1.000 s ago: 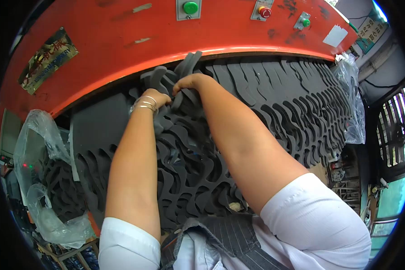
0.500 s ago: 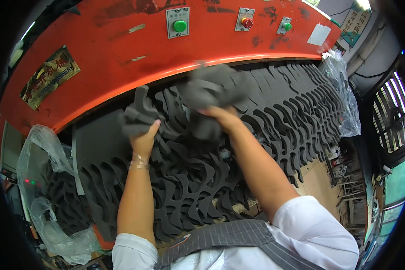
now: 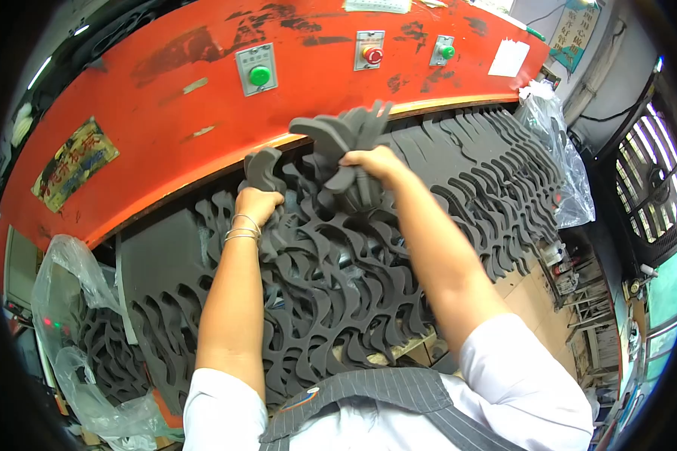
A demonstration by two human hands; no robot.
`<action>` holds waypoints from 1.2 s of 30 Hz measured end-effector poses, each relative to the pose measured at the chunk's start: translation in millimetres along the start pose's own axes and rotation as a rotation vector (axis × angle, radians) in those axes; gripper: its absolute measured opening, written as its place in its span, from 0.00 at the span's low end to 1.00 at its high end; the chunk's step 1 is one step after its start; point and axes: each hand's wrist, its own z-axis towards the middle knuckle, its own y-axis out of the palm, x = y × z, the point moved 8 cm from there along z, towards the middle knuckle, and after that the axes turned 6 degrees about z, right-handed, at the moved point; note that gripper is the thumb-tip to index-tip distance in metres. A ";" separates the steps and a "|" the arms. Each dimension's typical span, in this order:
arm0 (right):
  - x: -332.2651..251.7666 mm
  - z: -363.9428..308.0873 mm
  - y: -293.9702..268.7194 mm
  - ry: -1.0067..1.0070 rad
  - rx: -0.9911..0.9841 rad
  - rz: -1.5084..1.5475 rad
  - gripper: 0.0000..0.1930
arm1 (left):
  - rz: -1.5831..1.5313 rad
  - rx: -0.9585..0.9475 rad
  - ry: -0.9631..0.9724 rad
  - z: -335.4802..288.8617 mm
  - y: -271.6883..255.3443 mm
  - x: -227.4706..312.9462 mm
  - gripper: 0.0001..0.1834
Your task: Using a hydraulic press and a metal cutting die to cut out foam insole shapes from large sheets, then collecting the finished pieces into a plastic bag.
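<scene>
My right hand (image 3: 374, 161) grips a fanned bunch of dark grey curved foam pieces (image 3: 337, 135), raised above the cut sheets in front of the red machine. Closed too, my left hand (image 3: 257, 204) is wrapped round a smaller clutch of curved foam pieces (image 3: 263, 170), just left of the other bunch. Below both hands lies a tangled heap of cut foam (image 3: 316, 293) with wavy strips and gaps between them. Further right, a cut foam sheet (image 3: 474, 161) still lies flat, its edge a row of curved teeth.
A red machine beam (image 3: 180, 143) spans the far side, carrying green buttons (image 3: 259, 75) and a red button (image 3: 372, 55). Clear plastic bags hang at the left (image 3: 75, 263) and right (image 3: 560, 158). A plain foam sheet (image 3: 162, 252) lies left of the heap.
My right hand's bunch has fanned out. My left hand has shifted slightly right and up, and its pieces now point upward. The view has turned a little.
</scene>
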 end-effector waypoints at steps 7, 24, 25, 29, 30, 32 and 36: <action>-41.5 -10.6 47.1 0.163 -0.256 -0.571 0.42 | 0.518 -0.010 -0.212 21.4 -2.9 -20.0 0.26; -19.3 9.1 35.6 0.079 -0.223 -0.379 0.36 | -0.156 0.353 0.285 -128.7 -42.0 133.3 0.16; -24.0 2.8 37.9 0.065 -0.193 -0.375 0.38 | -0.210 0.269 0.214 -113.8 -33.8 125.6 0.16; -27.5 7.3 28.8 0.058 -0.260 -0.362 0.41 | -0.492 0.168 0.018 -46.5 27.9 75.6 0.19; -24.8 9.0 31.9 0.024 -0.281 -0.367 0.43 | -0.657 0.156 0.038 -32.8 38.8 66.2 0.18; -13.1 12.4 34.7 -0.013 -0.165 -0.182 0.37 | -0.738 0.098 0.018 -18.6 43.4 49.4 0.18; -13.3 -7.2 17.0 -0.274 -0.508 0.623 0.31 | -0.574 0.026 0.257 -51.9 38.2 142.8 0.23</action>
